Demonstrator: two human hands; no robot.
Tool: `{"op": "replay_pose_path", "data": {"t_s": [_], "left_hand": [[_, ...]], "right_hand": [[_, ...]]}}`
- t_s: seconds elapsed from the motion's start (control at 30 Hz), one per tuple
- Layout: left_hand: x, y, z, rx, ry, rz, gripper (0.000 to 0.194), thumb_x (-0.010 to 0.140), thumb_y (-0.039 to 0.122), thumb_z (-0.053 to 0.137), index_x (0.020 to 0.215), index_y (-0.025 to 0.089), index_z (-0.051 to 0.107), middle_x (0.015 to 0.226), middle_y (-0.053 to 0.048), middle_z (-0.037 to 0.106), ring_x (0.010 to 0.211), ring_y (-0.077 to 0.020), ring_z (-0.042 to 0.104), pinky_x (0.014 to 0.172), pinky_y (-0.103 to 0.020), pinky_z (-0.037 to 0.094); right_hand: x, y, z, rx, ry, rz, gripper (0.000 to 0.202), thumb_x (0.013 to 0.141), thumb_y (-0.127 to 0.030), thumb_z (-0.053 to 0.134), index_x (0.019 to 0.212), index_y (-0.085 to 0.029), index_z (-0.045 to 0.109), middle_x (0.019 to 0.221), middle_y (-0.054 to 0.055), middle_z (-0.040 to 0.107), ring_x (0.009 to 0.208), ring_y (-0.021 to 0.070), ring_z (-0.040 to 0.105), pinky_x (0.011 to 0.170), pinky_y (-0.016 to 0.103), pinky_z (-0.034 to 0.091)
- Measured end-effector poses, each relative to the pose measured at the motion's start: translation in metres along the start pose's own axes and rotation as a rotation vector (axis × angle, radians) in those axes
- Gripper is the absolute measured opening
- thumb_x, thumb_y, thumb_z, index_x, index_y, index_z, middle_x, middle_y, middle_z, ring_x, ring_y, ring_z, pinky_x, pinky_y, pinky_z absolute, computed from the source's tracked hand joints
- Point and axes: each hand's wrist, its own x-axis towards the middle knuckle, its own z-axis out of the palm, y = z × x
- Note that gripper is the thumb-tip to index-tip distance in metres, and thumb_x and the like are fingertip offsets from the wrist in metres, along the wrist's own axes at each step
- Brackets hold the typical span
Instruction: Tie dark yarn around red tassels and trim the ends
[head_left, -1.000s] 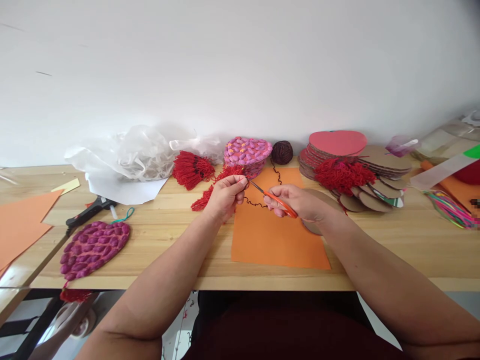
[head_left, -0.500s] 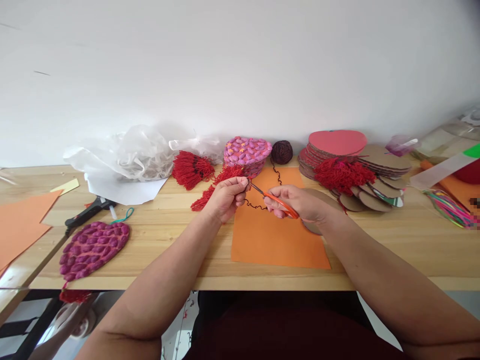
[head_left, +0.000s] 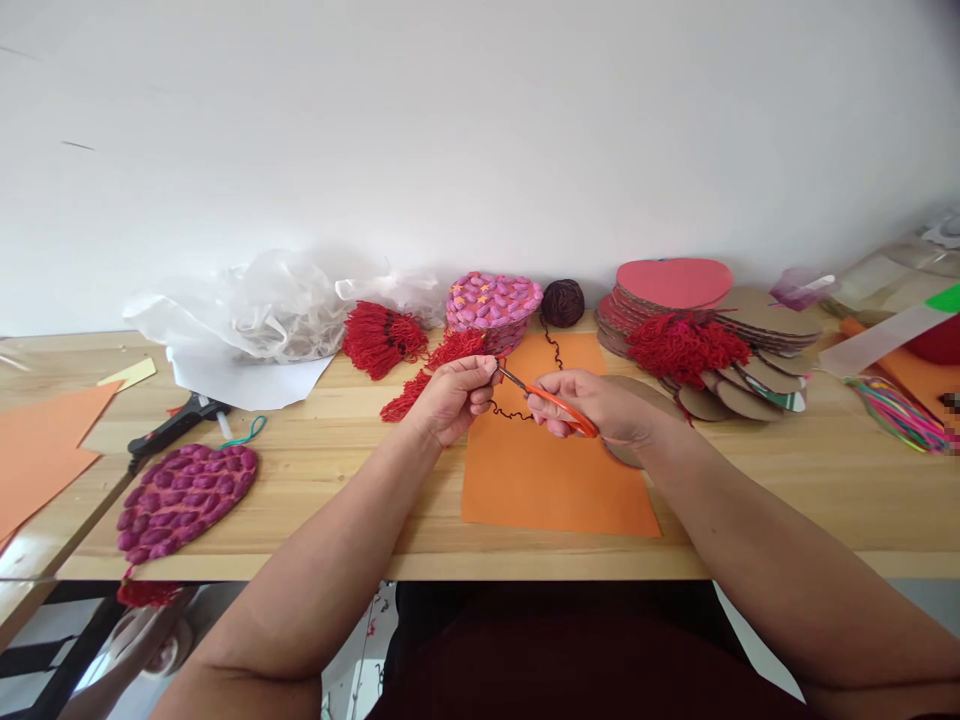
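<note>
My left hand (head_left: 459,395) is closed in a pinch over the orange sheet (head_left: 555,490), holding yarn whose small red end shows at the fingertips. Orange-handled scissors (head_left: 564,408) are in my right hand (head_left: 600,395), their tips right at the left fingertips; whether the blades are parted is too small to tell. A crinkled dark strand (head_left: 556,352) runs from the dark yarn ball (head_left: 562,303) down over the sheet, and more of it shows between my hands. Red yarn tassels (head_left: 385,340) lie behind and left of my left hand.
Pink-studded hearts (head_left: 495,298) are stacked by the wall. Cardboard hearts (head_left: 675,285) with red yarn (head_left: 686,348) on them stand to the right. At left are a purple-studded heart (head_left: 187,498), a glue gun (head_left: 176,425) and a plastic bag (head_left: 277,300).
Almost nothing differs. Both hands and the scissors keep their places; the whole view has shifted very slightly.
</note>
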Motion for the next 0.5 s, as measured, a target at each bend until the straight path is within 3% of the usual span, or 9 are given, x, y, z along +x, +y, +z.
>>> {"op": "replay_pose_path", "data": {"t_s": [0.33, 0.5], "left_hand": [[0.0001, -0.0042, 0.0007, 0.114, -0.002, 0.046, 0.033, 0.06, 0.029, 0.086, 0.073, 0.012, 0.061, 0.063, 0.001, 0.057, 0.039, -0.0007, 0.034, 0.037, -0.016, 0.02], [-0.0012, -0.0052, 0.0041, 0.198, 0.059, 0.088, 0.034, 0.057, 0.03, 0.086, 0.073, 0.012, 0.063, 0.06, 0.002, 0.057, 0.038, -0.0019, 0.036, 0.036, -0.018, 0.022]], "right_hand": [[-0.0011, -0.0002, 0.004, 0.036, 0.049, 0.063, 0.045, 0.067, -0.055, 0.078, 0.069, -0.018, 0.053, 0.062, -0.003, 0.052, 0.047, 0.0061, 0.041, 0.045, 0.022, 0.021], [0.0007, 0.0, 0.0069, -0.021, 0.073, 0.056, 0.05, 0.068, -0.06, 0.078, 0.066, -0.018, 0.05, 0.056, -0.004, 0.048, 0.046, 0.0059, 0.04, 0.046, 0.022, 0.024]]}}
